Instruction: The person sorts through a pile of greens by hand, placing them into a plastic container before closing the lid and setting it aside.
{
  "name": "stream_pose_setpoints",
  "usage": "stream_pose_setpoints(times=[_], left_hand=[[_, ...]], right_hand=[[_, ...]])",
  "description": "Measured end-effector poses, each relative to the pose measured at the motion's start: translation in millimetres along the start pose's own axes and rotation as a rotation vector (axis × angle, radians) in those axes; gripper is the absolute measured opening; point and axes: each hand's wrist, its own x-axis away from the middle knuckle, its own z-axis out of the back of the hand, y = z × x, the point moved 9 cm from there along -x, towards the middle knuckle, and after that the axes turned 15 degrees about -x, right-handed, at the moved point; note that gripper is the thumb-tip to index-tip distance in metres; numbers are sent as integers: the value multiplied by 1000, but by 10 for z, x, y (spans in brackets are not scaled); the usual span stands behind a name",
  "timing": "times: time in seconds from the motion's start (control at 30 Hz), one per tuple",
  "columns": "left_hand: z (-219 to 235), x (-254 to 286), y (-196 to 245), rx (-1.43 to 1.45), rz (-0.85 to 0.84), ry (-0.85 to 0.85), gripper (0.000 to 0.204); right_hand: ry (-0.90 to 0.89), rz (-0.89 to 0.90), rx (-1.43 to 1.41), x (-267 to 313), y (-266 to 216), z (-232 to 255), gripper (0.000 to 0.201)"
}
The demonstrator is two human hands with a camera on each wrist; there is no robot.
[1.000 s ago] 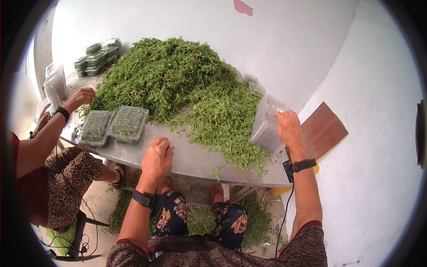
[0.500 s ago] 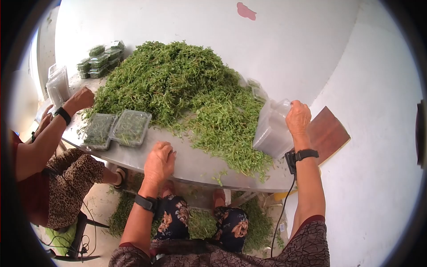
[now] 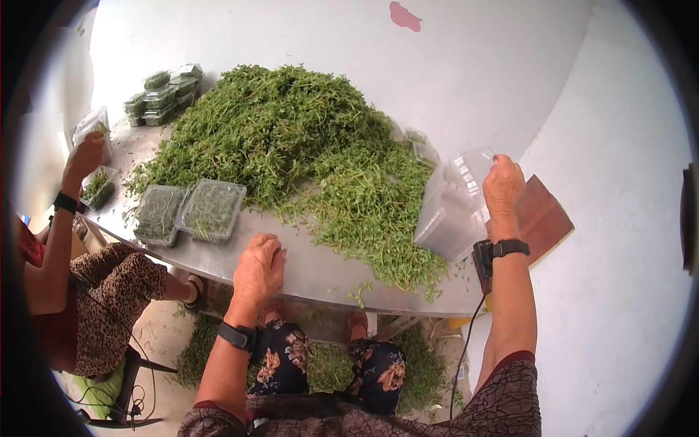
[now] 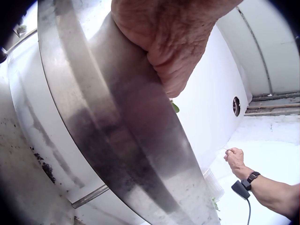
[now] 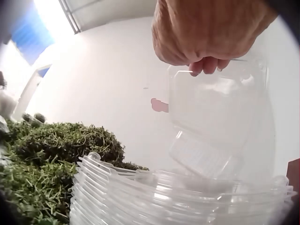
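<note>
Our right hand (image 3: 504,186) pinches the rim of a clear box (image 5: 213,105), above the box stack (image 3: 445,222) beside the green pile (image 3: 269,138). Our left hand (image 3: 260,269) is by the edge of the table (image 3: 309,258), with room before the pile. Only the left wrist view shows a leaf (image 4: 175,107) by it. Its fingers hide; we can't tell their grip.

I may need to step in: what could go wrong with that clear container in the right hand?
The right hand pinches the clear container by its edge, just above the nested stack; another might cling to it.
The left hand is away from the stack, not steadying it, so a pull might shift it.
Loose greens lie near the front edge of the table; a bump could drop some.
</note>
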Motion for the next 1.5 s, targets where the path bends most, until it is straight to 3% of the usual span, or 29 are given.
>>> stream_pose_setpoints(times=[0.13, 0.2, 0.33, 0.4, 0.43, 0.5, 0.53, 0.6, 0.63, 0.7, 0.8, 0.9, 1.0, 1.07, 1.1, 1.13, 1.2, 1.27, 1.33, 1.47, 1.5], left_hand=[[23, -9, 5, -1, 5, 9, 12], [27, -10, 9, -8, -2, 2, 12], [40, -12, 29, 5, 14, 1, 12], [48, 2, 8, -7, 31, 2, 12], [41, 0, 12, 7, 20, 4, 11], [27, -17, 26, 16, -3, -7, 11], [12, -21, 17, 1, 5, -13, 11], [1, -6, 7, -9, -10, 4, 11], [-29, -3, -20, 16, 7, -19, 11], [-73, 10, -53, 18, 41, -46, 11], [-98, 12, -77, -12, 63, -56, 13], [-116, 2, -62, -25, 41, -56, 16], [-116, -2, -83, -55, 26, -79, 24], [-117, -16, -135, 43, 102, -90, 31], [-137, -48, -178, 99, 158, -191, 39], [-134, -80, -185, 102, 135, -193, 39], [-142, -104, -370, 208, 255, -134, 42], [-239, -151, -570, 152, 235, -179, 44], [-342, -190, -889, 71, 231, -145, 46], [-176, -265, -1059, -26, 198, -67, 48], [-146, -282, -1132, -65, 161, 41, 49]], right_hand=[[-26, 110, -7, -40, -79, 38, 9], [154, 1, -103, -80, -81, 265, 12], [328, -4, -191, -82, -350, 636, 13], [460, -324, -555, 99, -282, 771, 15], [456, -329, -564, 182, -433, 820, 15], [522, -715, -988, 582, -420, 712, 19], [515, -728, -999, 735, -496, 722, 19], [479, -908, -1285, 1142, -626, 484, 18], [459, -929, -1315, 1297, -708, 422, 18], [397, -1193, -1464, 1721, -811, 126, 16], [235, -1398, -1552, 2225, -883, -189, 16], [212, -1529, -1526, 2530, -934, -297, 16], [84, -1399, -1537, 2503, -989, -313, 17], [68, -1382, -1523, 2502, -1045, -297, 18], [56, -1366, -1501, 2487, -1066, -272, 18], [83, -1363, -1496, 2490, -1057, -257, 18], [80, -1347, -1501, 2505, -1068, -273, 19], [111, -1341, -1485, 2513, -1086, -244, 20], [64, -1307, -1513, 2495, -1129, -262, 21], [22, -1278, -1487, 2440, -1169, -225, 20], [21, -1296, -1480, 2444, -1171, -228, 20]])
